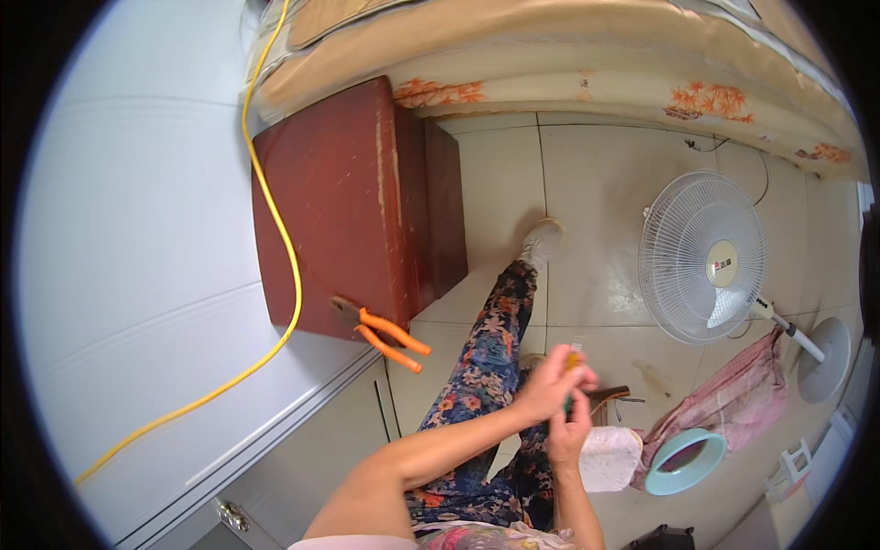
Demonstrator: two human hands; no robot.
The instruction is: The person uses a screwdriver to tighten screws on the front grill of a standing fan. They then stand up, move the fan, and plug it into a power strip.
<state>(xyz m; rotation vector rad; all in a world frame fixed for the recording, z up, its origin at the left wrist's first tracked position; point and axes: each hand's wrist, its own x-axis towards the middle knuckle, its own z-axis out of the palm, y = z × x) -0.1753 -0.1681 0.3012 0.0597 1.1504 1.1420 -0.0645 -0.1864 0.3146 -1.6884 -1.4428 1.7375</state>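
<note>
Both my hands are together over my lap, a little above my right leg. My left hand (550, 383) is closed around a small slim thing (573, 360) with a yellow part and a pale tip, whose kind I cannot make out. Just below it, my right hand (570, 429) is closed too. A bit of green shows between the two hands; whether it belongs to the same thing I cannot tell. To the left, pliers (390, 339) with orange handles lie on the top of a red-brown wooden cabinet (325, 202), handles jutting past its edge.
A yellow cable (284, 229) hangs down across the white surface and cabinet. On the right stand a white fan (704, 257), a pink cloth (733, 390) and a turquoise basin (687, 477). A white padded seat (610, 458) is beside my right arm. A draped bed (550, 64) spans the far side.
</note>
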